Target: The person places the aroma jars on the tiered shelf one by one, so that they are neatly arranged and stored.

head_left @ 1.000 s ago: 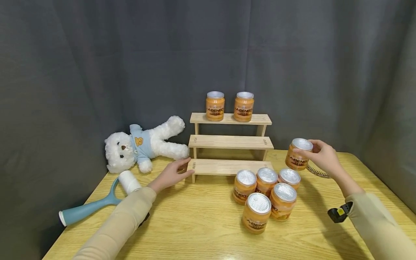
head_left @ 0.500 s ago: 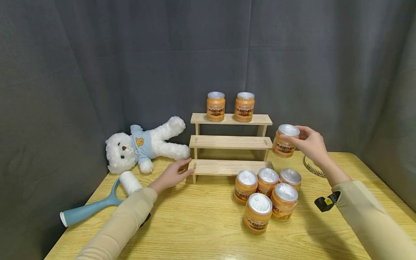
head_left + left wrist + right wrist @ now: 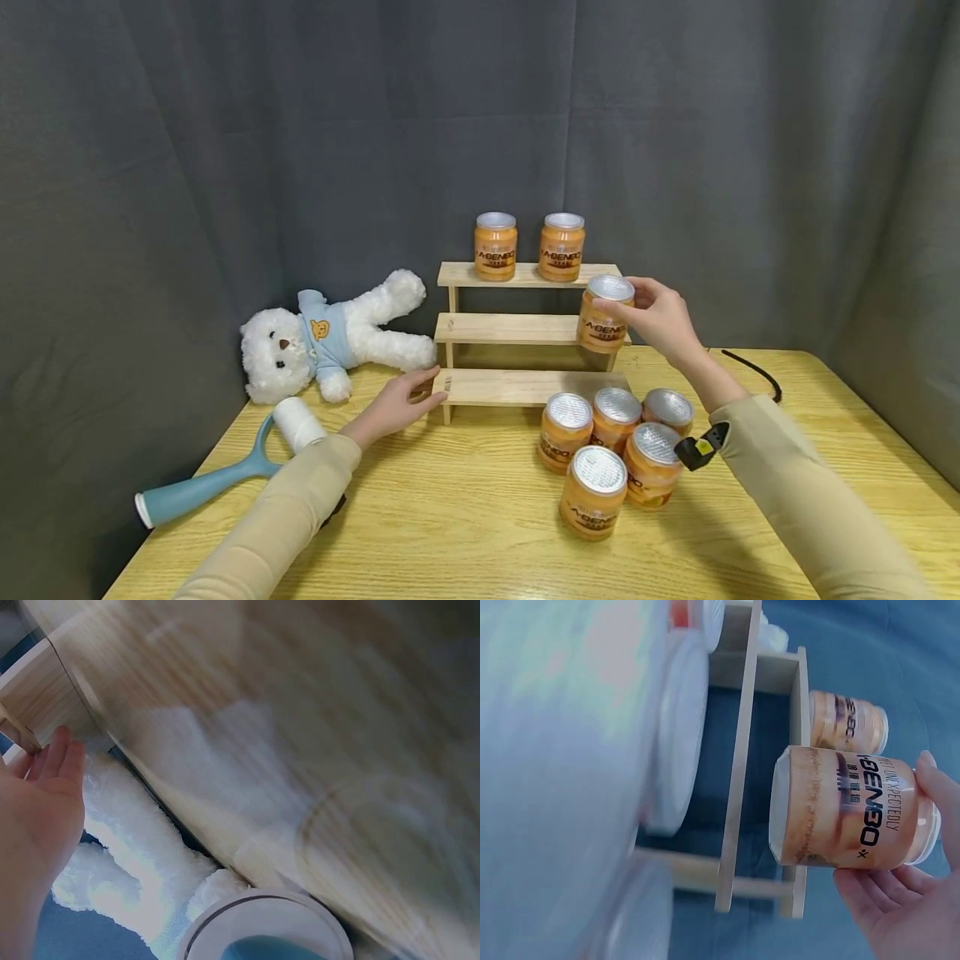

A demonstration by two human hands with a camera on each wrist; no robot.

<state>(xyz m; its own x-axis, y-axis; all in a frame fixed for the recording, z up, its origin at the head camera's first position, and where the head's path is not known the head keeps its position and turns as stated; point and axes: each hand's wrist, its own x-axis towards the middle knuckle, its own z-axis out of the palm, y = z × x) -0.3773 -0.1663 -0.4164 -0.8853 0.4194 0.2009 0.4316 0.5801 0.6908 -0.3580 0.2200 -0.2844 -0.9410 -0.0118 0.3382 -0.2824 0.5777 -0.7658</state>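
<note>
A three-tier wooden display stand stands on the table, with two orange jars, a left jar and a right jar, upright on its top tier. My right hand grips another orange jar, silver lid up, in front of the middle tier's right end. The label of this held jar faces the right wrist camera; whether its base touches the board I cannot tell. My left hand holds the left end of the bottom tier between thumb and fingers; the left wrist view shows the fingertips at the wood.
Several more orange jars cluster in front of the stand's right side. A white plush bear lies to the left, above a blue-handled lint roller. A black cable-like strip lies at the right. Dark curtains surround the table.
My right hand has carried the jar left and up, from above the table at the right to the front of the middle tier. My left hand has stayed at the stand.
</note>
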